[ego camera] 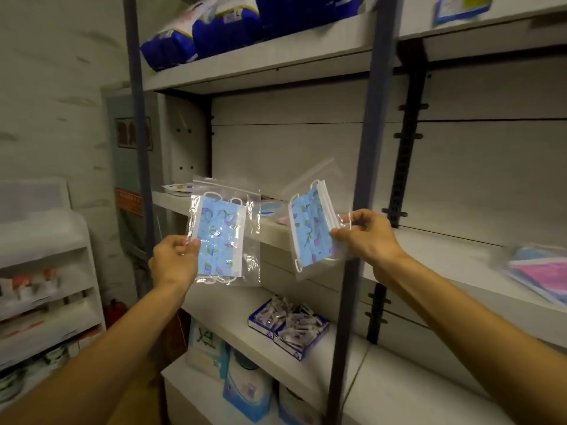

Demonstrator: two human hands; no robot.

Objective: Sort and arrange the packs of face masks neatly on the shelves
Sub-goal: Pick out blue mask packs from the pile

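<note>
My left hand (175,259) pinches the lower left edge of a clear zip bag of blue patterned face masks (222,234), held upright in front of the middle shelf (429,243). My right hand (365,233) pinches the right side of a second clear pack of the same blue patterned masks (311,228), tilted to the right. Both packs hang in the air just before the shelf's front edge, apart from each other. A pack of pink and blue masks (540,271) lies on the same shelf at the far right. Other mask packs (271,208) lie half hidden behind the held ones.
A grey-blue upright post (365,148) stands between the shelf bays, beside my right hand. Blue bulky packages (221,29) fill the top shelf. An open blue box of small items (288,326) sits on the lower shelf. A white rack (46,286) stands at left.
</note>
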